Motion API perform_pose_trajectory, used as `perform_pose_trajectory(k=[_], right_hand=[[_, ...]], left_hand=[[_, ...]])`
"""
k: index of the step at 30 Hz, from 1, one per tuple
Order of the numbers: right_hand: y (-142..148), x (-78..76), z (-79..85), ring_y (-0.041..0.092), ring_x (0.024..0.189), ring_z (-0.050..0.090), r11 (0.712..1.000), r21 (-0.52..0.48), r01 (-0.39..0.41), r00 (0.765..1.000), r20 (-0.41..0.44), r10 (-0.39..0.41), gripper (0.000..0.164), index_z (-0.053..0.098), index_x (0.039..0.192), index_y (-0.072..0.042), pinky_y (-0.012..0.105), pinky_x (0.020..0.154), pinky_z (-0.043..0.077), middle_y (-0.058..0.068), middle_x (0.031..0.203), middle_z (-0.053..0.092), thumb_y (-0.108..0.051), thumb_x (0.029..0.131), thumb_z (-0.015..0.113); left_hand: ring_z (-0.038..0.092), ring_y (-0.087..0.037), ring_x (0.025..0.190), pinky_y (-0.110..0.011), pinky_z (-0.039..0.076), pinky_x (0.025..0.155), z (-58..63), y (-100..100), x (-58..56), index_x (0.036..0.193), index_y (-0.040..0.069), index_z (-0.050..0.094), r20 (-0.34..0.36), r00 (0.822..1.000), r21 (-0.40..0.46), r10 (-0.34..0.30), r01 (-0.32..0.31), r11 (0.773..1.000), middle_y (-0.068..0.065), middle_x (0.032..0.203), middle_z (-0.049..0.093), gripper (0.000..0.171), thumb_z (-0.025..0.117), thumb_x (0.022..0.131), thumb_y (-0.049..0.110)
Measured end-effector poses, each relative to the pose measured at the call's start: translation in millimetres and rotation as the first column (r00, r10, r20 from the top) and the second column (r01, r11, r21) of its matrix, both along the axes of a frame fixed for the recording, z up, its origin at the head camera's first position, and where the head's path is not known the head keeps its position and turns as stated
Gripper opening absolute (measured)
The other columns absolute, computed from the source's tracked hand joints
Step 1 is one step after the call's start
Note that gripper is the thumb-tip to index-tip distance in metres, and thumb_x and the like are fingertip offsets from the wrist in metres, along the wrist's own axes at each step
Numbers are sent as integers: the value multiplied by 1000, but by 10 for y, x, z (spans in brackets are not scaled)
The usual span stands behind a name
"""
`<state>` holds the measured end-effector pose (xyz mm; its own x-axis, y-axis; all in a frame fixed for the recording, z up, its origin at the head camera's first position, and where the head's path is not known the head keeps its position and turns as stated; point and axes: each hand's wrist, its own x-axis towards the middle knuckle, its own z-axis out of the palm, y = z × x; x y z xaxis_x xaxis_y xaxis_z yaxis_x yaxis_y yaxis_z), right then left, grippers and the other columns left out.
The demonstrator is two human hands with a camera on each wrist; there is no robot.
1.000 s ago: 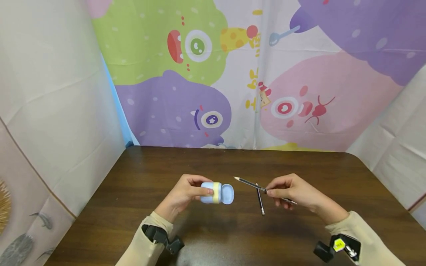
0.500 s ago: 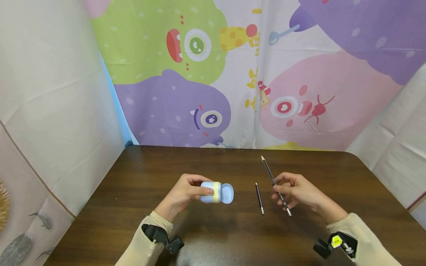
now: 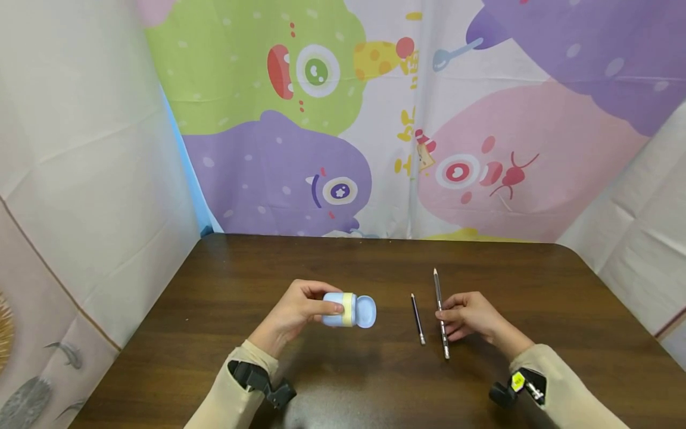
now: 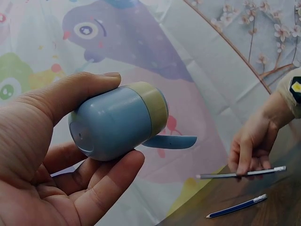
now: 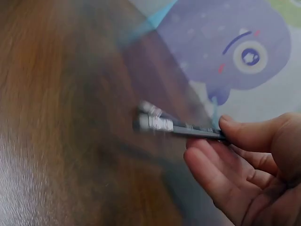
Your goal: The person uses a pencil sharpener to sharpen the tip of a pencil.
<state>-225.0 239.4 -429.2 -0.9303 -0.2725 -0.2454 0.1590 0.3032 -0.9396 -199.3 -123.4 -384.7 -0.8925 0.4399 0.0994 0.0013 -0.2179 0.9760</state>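
My left hand (image 3: 300, 308) holds a small light-blue container (image 3: 333, 310) with a pale yellow band, tipped on its side between thumb and fingers. Its round flip lid (image 3: 367, 312) hangs open toward the right; in the left wrist view the container's closed base (image 4: 82, 136) faces the camera. Between thumb and fingers, my right hand (image 3: 468, 316) pinches a dark pencil (image 3: 438, 291) with its sharpened tip pointing away. A shorter dark pencil (image 3: 418, 320) with a white eraser lies just left of it on the table. The right wrist view is blurred around the eraser ends (image 5: 157, 124).
The brown wooden table (image 3: 241, 268) ends in front of a cartoon-printed curtain (image 3: 300, 173). Pale cloth hangs at the left (image 3: 102, 149) and right sides. Each sleeve carries a black wrist camera mount (image 3: 262, 381).
My right hand has swung the pencil from slanting leftward to pointing away, then drawn it lower toward the table, beside the other pencil. The left hand and container stay nearly still.
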Motion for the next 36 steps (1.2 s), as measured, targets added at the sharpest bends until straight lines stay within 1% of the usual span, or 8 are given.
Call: perform_pose_trajectory(k=[6, 12, 14, 15, 19, 23, 29, 36], right_hand=[[-49, -41, -128, 17, 57, 66, 998, 58, 7, 1000, 20, -9, 24, 63, 102, 14, 34, 54, 58, 9, 70, 66, -4, 88, 72], [-93, -61, -153, 14, 52, 64, 995, 100, 17, 1000, 15, -18, 20, 66, 95, 14, 31, 50, 56, 9, 63, 66, -2, 86, 74], [-104, -68, -148, 14, 51, 64, 994, 104, 20, 1000, 17, -22, 19, 66, 93, 14, 31, 50, 56, 9, 62, 65, -1, 85, 74], [-110, -70, -145, 14, 51, 64, 994, 104, 18, 1000, 18, -20, 19, 65, 92, 14, 31, 49, 56, 9, 61, 65, -1, 85, 74], [-124, -79, -146, 14, 50, 64, 994, 112, 15, 999, 26, -18, 18, 65, 90, 13, 30, 49, 56, 9, 60, 65, -1, 84, 75], [-146, -73, -149, 13, 49, 63, 989, 145, 23, 1000, 11, -25, 19, 65, 90, 14, 30, 48, 56, 9, 60, 65, 1, 82, 76], [-193, -36, -132, 15, 51, 63, 977, 207, 42, 999, -32, -36, 25, 64, 95, 14, 31, 49, 56, 10, 61, 65, 4, 77, 79], [-200, -21, -119, 15, 51, 63, 975, 215, 52, 998, -38, -45, 27, 63, 97, 15, 31, 49, 56, 10, 62, 64, 4, 78, 79]], left_hand=[[62, -13, 70, -27, 56, 59, -7, 2, -6, 85, 15, 77, -3, 1000, 1, -4, 4, 1000, -4, 80, 66, 20, 79, 76, -2], [63, -14, 70, -27, 56, 58, -13, 6, -9, 85, 16, 77, -8, 1000, -2, -10, 10, 1000, -5, 81, 67, 19, 78, 76, -2], [62, -14, 70, -27, 56, 58, -15, 4, -12, 86, 14, 78, -7, 1000, -8, -7, 7, 1000, -5, 81, 67, 18, 79, 76, -1], [62, -14, 70, -27, 56, 58, -15, 3, -13, 87, 9, 78, -7, 1000, -11, -5, 5, 1000, -5, 81, 67, 15, 79, 76, -1], [62, -14, 70, -26, 55, 58, -20, 1, -12, 88, 6, 78, -4, 1000, -10, -3, 3, 1000, -5, 81, 67, 14, 80, 76, 0], [62, -14, 69, -26, 55, 58, -33, 4, -12, 85, 13, 78, -1, 1000, -5, -6, 6, 1000, -5, 80, 67, 17, 80, 75, 0], [62, -14, 70, -26, 55, 58, -41, 3, -13, 85, 14, 78, 1, 1000, -8, -4, 4, 1000, -4, 80, 67, 17, 80, 75, 0], [62, -14, 71, -26, 55, 60, -37, 2, -21, 86, 13, 78, 2, 1000, -6, 3, -3, 1000, -4, 81, 67, 17, 79, 75, 0]])
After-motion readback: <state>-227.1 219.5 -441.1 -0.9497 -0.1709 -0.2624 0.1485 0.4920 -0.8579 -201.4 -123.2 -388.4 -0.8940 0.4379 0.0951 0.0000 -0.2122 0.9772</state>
